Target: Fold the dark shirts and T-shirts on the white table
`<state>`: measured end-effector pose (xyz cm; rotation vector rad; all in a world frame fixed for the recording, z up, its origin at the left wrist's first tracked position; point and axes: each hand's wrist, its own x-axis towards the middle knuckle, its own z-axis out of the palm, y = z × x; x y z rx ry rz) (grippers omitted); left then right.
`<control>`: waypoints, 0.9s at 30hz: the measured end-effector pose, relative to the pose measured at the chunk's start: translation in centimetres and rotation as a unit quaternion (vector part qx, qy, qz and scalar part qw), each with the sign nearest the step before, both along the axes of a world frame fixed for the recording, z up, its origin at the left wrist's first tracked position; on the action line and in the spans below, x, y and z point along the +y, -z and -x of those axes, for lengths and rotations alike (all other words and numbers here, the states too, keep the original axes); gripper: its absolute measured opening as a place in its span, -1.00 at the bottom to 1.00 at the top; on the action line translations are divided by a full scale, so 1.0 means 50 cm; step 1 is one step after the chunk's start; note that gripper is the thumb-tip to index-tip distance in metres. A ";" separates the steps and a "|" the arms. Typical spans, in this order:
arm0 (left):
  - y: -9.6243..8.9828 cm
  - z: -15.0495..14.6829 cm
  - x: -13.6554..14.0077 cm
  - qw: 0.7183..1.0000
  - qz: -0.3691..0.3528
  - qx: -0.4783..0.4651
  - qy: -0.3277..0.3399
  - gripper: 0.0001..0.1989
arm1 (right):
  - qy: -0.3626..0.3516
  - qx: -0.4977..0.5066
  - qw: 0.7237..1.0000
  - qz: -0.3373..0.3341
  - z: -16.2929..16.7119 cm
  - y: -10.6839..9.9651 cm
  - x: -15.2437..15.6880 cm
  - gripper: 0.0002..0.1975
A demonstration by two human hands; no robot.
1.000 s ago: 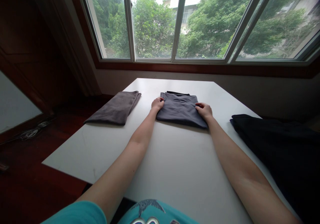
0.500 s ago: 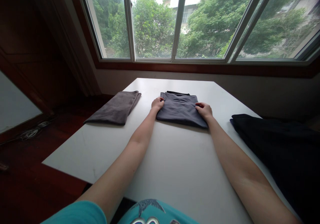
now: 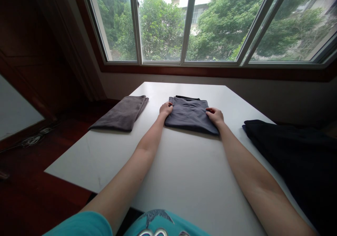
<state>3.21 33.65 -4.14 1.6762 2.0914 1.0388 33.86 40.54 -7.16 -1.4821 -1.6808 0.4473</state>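
Note:
A folded dark grey garment (image 3: pixel 188 116) lies flat at the middle of the white table (image 3: pixel 181 169). It rests on a black folded cloth (image 3: pixel 187 97), of which only a strip shows at the back. My left hand (image 3: pixel 166 108) pinches the grey garment's left edge, fingers closed on the fabric. On the opposite side my right hand (image 3: pixel 215 116) grips the right edge between thumb and fingers. Both forearms reach forward over the tabletop. The kind of garment cannot be made out from its folded shape.
A brownish-grey folded cloth (image 3: pixel 121 114) lies at the table's left edge. Dark navy clothing (image 3: pixel 286 148) covers the right side. Behind the table runs a wall with a wide window (image 3: pixel 163 25). Cables (image 3: pixel 35 137) lie on the red-brown floor at left.

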 end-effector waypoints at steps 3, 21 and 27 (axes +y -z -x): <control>-0.002 -0.001 -0.002 1.000 0.001 0.000 0.000 -0.75 | 0.000 0.001 1.000 0.000 0.001 -0.001 -0.001 -0.66; -0.007 -0.004 -0.008 1.000 0.004 -0.006 0.000 -0.76 | 0.004 -0.001 1.000 0.003 0.003 -0.008 -0.010 -0.67; -0.008 -0.004 -0.009 1.000 0.003 -0.009 0.000 -0.76 | 0.000 0.004 1.000 0.003 0.002 -0.006 -0.008 -0.67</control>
